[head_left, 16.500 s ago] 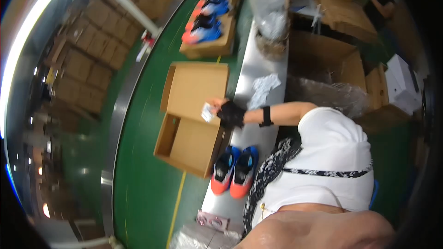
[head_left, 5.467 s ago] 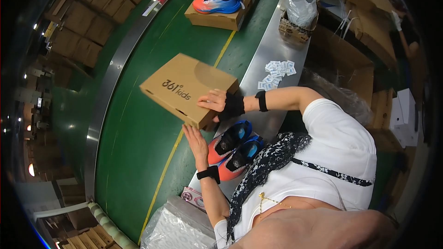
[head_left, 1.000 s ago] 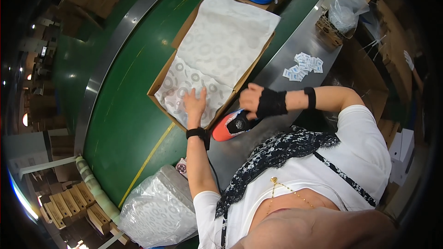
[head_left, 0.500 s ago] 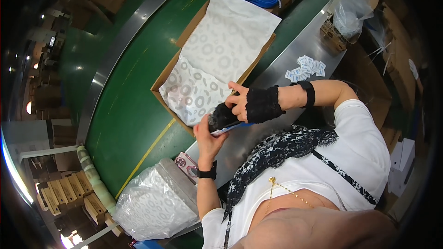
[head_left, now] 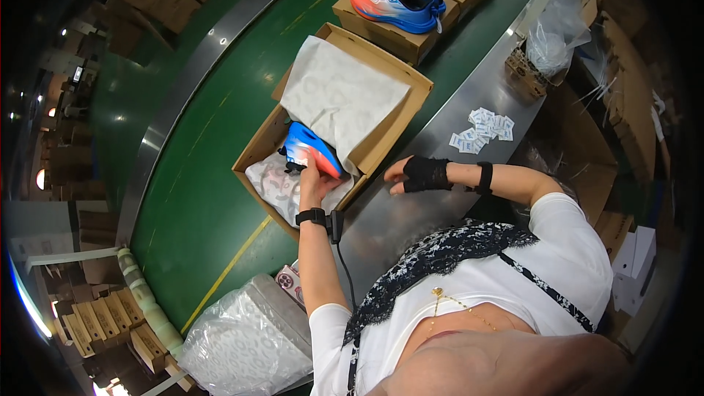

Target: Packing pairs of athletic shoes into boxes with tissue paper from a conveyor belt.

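Note:
A blue, orange and white running shoe (head_left: 317, 151) lies on its side in an open cardboard shoebox (head_left: 249, 155). The fingers of my left hand (head_left: 315, 182) are closed on it from the near side. Patterned white wrapping paper (head_left: 345, 88) lies partly folded in the box, and more of it shows under the shoe. Over the metal edge, just right of the box, my right hand (head_left: 409, 174) hangs with nothing in it, its fingers loosely apart. It wears a black fingerless sleeve.
Beyond the box, more running shoes (head_left: 400, 6) stand on cardboard boxes along the green belt (head_left: 198, 154). White sachets (head_left: 482, 130) lie piled on the metal ledge at right. A plastic-wrapped stack of paper (head_left: 249, 334) sits at lower left, beside a phone (head_left: 289, 281).
The shoe has gone from near the metal edge into the box, held by my left hand. My right hand has let go and drawn right. The far paper is now partly folded over.

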`<state>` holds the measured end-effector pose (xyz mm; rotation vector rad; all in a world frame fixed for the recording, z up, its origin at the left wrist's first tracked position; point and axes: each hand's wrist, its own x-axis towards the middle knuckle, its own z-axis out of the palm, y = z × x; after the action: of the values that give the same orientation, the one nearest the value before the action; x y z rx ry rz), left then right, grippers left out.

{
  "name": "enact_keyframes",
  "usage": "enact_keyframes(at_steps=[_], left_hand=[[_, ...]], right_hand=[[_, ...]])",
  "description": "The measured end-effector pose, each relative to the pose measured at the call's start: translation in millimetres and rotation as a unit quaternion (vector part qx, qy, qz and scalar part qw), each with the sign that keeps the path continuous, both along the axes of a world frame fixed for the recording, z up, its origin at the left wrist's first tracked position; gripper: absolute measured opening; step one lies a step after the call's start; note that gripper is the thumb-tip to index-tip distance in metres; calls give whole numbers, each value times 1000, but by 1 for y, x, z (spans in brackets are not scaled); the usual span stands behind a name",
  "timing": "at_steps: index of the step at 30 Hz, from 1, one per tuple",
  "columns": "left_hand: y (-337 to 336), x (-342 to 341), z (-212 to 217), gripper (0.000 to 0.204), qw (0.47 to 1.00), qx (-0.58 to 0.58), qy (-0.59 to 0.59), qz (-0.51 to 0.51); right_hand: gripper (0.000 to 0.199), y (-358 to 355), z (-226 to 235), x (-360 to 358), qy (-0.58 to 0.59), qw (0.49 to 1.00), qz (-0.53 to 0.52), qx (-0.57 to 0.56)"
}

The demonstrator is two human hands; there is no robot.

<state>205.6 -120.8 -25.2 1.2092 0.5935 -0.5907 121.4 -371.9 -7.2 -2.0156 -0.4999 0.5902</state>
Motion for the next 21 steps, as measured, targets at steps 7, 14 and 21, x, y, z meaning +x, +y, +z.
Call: enact_keyframes(at_steps=[7,14,21], left_hand=[[20,-30,2,46,996,-13,-83,-24],[85,-84,31,57,904,252,-184,291],[98,-118,-46,72,954,107,-74,269]], right_hand=[[47,32,19,37,339,828,-346,283],[60,93,1,34,-392,893,-159,-155],[49,121,-48,20,-497,834,-10,-240]])
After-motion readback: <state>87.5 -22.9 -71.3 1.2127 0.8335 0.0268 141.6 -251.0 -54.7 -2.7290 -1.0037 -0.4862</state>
